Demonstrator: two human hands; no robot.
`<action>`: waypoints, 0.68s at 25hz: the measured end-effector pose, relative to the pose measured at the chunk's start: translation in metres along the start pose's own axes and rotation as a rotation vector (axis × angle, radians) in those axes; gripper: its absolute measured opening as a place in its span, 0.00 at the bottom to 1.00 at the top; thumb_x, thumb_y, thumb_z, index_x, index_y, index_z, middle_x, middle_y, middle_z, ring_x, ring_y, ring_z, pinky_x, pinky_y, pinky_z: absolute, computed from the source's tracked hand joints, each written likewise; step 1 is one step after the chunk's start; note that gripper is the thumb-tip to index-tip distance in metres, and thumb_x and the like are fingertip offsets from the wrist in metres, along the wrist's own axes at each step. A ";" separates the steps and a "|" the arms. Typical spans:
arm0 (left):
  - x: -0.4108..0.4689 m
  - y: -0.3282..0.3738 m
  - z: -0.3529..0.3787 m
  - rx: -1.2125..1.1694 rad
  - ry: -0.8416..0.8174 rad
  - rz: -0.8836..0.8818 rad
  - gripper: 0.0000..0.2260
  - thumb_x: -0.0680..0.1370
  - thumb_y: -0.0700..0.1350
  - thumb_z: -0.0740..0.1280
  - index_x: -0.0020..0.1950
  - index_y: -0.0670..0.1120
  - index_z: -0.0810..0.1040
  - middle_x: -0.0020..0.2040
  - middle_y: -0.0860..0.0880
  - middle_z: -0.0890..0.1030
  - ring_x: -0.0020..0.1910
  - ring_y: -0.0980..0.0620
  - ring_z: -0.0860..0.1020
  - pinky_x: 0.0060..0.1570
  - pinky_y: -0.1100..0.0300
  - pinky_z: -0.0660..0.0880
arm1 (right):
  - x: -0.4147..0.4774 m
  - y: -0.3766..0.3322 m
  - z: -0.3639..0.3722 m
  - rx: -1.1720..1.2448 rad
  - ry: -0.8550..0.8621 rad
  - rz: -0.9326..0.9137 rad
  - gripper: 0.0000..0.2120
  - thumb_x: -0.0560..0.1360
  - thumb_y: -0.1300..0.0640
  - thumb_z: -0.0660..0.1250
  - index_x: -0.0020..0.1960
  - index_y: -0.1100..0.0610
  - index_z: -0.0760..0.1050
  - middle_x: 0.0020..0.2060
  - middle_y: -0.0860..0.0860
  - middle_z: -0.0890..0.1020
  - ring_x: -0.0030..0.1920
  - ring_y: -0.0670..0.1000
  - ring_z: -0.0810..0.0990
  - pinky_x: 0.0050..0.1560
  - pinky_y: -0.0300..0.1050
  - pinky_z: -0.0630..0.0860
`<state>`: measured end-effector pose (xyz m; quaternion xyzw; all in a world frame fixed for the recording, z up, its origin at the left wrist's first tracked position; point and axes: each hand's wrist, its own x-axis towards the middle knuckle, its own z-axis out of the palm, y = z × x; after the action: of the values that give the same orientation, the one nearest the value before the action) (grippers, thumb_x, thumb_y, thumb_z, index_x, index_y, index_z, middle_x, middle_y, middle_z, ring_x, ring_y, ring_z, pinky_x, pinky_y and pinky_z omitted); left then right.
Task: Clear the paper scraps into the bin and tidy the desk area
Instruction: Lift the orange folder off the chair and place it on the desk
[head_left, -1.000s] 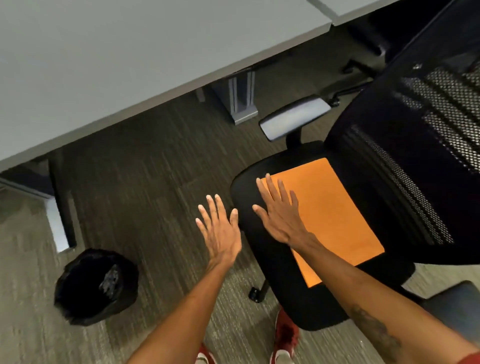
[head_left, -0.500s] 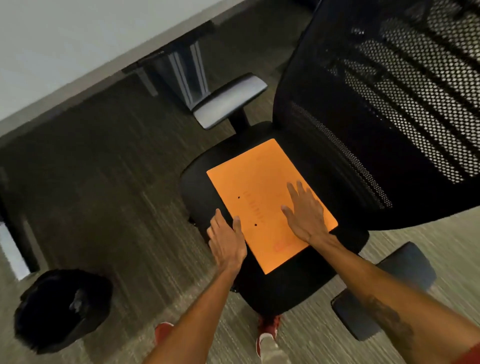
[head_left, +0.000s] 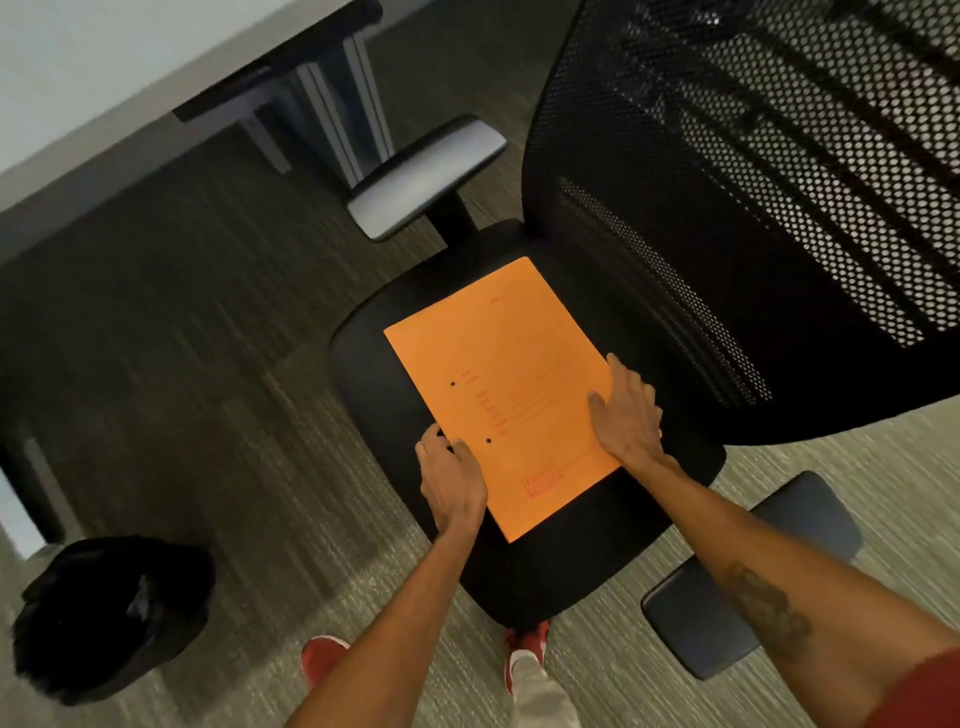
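The orange folder (head_left: 506, 395) lies flat on the black seat (head_left: 582, 561) of the office chair, its long axis running from about 11 o'clock to 5 o'clock. My left hand (head_left: 449, 480) sits at the folder's 7 o'clock edge, fingers curled over that edge and thumb on top, so it seems to pinch the edge, though I cannot tell how firmly. My right hand (head_left: 626, 415) rests at the 4 o'clock edge, palm down on the cover, fingers spread toward 12 o'clock; I cannot tell if they hook under the edge. The mesh backrest (head_left: 753, 182) rises at 2 o'clock. The black-lined bin (head_left: 111, 618) stands on the carpet at 8 o'clock, well apart from the folder. The desk (head_left: 104, 67) is at 11 o'clock.
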<state>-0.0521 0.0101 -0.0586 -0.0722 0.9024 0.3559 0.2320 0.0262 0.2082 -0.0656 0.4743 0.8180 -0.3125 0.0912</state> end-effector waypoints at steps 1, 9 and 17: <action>0.002 0.001 0.000 -0.019 0.000 -0.017 0.16 0.85 0.44 0.57 0.73 0.45 0.68 0.63 0.47 0.75 0.58 0.47 0.77 0.52 0.54 0.68 | 0.001 -0.002 0.000 0.006 0.013 0.021 0.29 0.83 0.52 0.60 0.80 0.52 0.53 0.74 0.55 0.65 0.71 0.60 0.64 0.69 0.63 0.62; 0.005 -0.010 -0.008 -0.107 -0.025 -0.047 0.18 0.86 0.47 0.54 0.77 0.54 0.63 0.44 0.54 0.74 0.45 0.49 0.74 0.45 0.52 0.70 | -0.007 -0.007 0.008 0.252 0.141 0.311 0.20 0.81 0.46 0.61 0.69 0.54 0.70 0.63 0.59 0.78 0.63 0.62 0.76 0.64 0.60 0.70; 0.005 -0.010 -0.018 -0.154 0.000 0.000 0.18 0.87 0.44 0.52 0.77 0.55 0.63 0.56 0.51 0.75 0.53 0.53 0.69 0.49 0.53 0.68 | -0.020 -0.011 0.006 0.367 0.205 0.363 0.18 0.76 0.37 0.63 0.55 0.48 0.81 0.51 0.52 0.82 0.55 0.59 0.79 0.49 0.49 0.67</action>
<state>-0.0604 -0.0095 -0.0555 -0.0896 0.8723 0.4244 0.2259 0.0265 0.1868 -0.0568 0.6509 0.6542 -0.3845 -0.0253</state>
